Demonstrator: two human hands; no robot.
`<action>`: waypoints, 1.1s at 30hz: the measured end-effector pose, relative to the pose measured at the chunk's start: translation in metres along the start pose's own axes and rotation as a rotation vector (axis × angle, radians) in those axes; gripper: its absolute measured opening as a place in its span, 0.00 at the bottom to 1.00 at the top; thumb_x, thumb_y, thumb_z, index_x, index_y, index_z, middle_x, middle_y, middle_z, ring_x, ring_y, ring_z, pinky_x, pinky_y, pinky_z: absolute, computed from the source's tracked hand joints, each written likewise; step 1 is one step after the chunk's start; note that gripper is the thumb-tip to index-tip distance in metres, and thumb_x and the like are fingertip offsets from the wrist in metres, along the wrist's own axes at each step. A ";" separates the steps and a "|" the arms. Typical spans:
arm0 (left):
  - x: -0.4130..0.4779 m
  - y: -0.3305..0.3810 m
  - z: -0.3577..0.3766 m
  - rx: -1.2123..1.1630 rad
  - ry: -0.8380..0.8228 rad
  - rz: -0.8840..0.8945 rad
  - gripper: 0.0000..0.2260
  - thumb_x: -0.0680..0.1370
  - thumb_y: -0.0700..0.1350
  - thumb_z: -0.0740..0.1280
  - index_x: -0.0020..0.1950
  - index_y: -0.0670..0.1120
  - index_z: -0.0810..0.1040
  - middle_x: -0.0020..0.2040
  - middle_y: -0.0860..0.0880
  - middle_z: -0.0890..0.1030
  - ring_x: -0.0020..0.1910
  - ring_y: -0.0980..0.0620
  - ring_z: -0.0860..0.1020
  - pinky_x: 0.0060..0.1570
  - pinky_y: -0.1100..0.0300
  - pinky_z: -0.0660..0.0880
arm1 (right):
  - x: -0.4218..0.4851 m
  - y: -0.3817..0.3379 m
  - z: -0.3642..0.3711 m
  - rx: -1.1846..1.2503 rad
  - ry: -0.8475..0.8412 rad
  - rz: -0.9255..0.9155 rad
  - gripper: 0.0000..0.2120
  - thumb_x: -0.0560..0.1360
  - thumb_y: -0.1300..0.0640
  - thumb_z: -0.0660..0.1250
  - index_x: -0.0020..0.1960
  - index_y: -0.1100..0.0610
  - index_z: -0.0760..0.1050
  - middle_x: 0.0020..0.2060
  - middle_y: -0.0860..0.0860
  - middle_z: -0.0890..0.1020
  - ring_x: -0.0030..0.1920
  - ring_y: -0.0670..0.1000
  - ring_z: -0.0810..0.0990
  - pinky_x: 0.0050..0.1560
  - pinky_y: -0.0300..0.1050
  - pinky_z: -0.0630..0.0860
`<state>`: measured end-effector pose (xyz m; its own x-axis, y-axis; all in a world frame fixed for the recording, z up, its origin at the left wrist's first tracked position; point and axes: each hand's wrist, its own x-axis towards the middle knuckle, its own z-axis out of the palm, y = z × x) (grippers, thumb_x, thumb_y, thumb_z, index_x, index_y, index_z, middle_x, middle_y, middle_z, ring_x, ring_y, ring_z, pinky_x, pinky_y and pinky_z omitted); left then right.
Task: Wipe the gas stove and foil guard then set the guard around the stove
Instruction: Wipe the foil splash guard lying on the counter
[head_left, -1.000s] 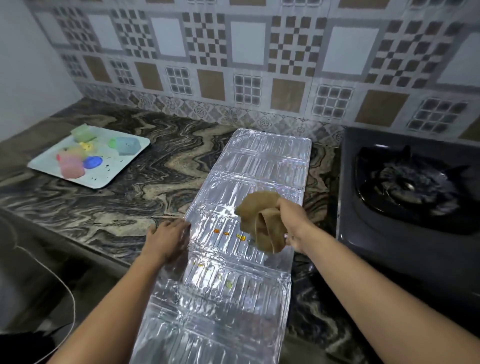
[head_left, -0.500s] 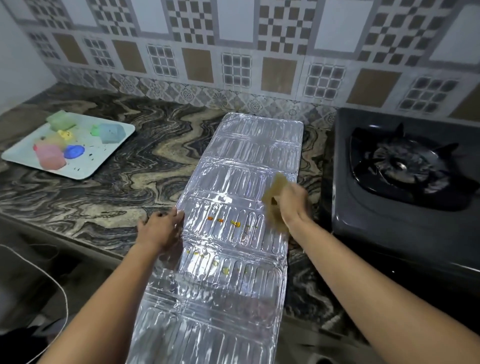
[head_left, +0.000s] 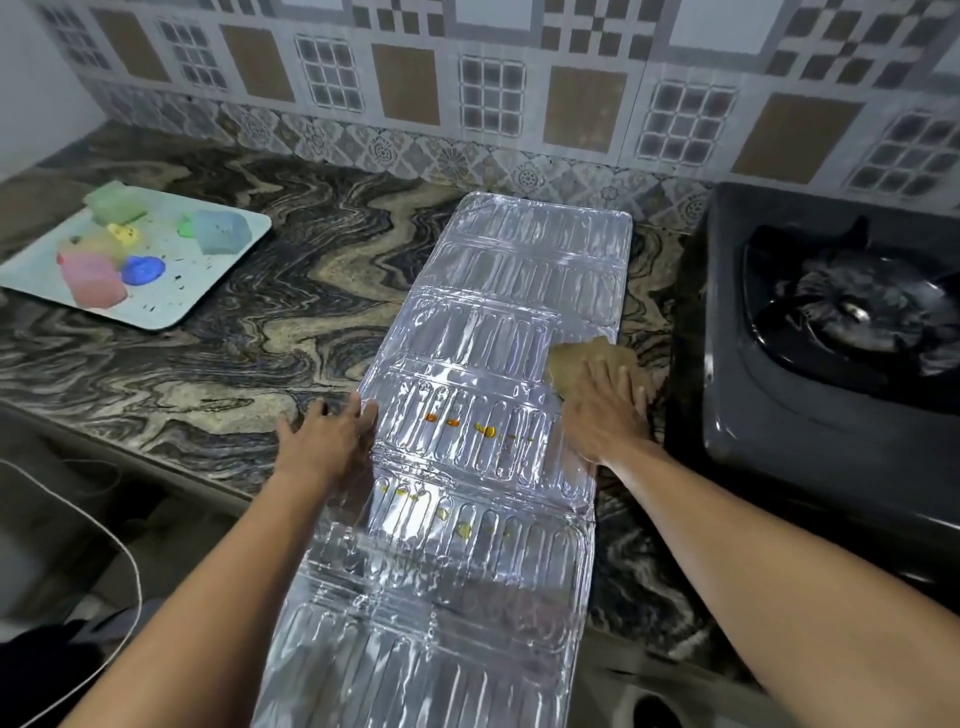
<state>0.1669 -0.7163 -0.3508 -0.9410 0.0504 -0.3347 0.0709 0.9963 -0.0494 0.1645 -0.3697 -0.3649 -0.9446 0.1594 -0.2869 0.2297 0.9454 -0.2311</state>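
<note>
The silver foil guard (head_left: 498, 291) lies flat and unfolded along the counter, its near end hanging past the counter edge. Orange and yellow spots dot its middle panels. My right hand (head_left: 605, 410) presses a brown cloth (head_left: 582, 358) flat onto the guard's right edge with straight fingers. At the guard's left edge my left hand (head_left: 324, 441) rests flat, fingers spread, holding the sheet down. The black gas stove (head_left: 810, 395) stands to the right, its burner in view.
A pale tray (head_left: 171, 306) with coloured sponges and blobs sits at the back left of the marbled counter (head_left: 249, 353). A patterned tile wall runs behind. A white cord (head_left: 119, 545) hangs below the counter edge at the left.
My right hand has gone from holding the bunched cloth above the guard to pressing it flat on the guard's right edge. My left hand stays at the left edge.
</note>
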 end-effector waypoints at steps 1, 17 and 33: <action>-0.001 0.000 0.001 0.017 0.010 0.011 0.27 0.82 0.51 0.59 0.77 0.61 0.49 0.79 0.53 0.57 0.78 0.41 0.54 0.69 0.28 0.53 | -0.003 0.000 -0.001 -0.013 0.006 -0.007 0.30 0.84 0.44 0.46 0.82 0.48 0.39 0.82 0.48 0.41 0.81 0.58 0.40 0.79 0.59 0.39; -0.009 0.007 0.000 0.066 0.071 0.040 0.30 0.81 0.51 0.62 0.78 0.60 0.49 0.79 0.56 0.55 0.77 0.40 0.56 0.71 0.30 0.53 | -0.015 -0.006 0.006 -0.118 0.064 -0.096 0.31 0.83 0.47 0.48 0.82 0.46 0.38 0.82 0.46 0.41 0.81 0.58 0.38 0.79 0.59 0.39; -0.017 0.013 -0.003 0.062 0.047 -0.009 0.33 0.82 0.47 0.61 0.78 0.60 0.44 0.80 0.58 0.48 0.78 0.41 0.52 0.70 0.29 0.48 | -0.013 -0.042 -0.084 -0.244 -0.146 -0.047 0.23 0.79 0.60 0.64 0.73 0.62 0.68 0.67 0.59 0.76 0.64 0.61 0.78 0.61 0.51 0.77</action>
<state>0.1828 -0.7041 -0.3427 -0.9560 0.0463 -0.2899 0.0817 0.9904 -0.1112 0.1479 -0.3871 -0.2729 -0.9050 0.0881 -0.4162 0.1068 0.9940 -0.0218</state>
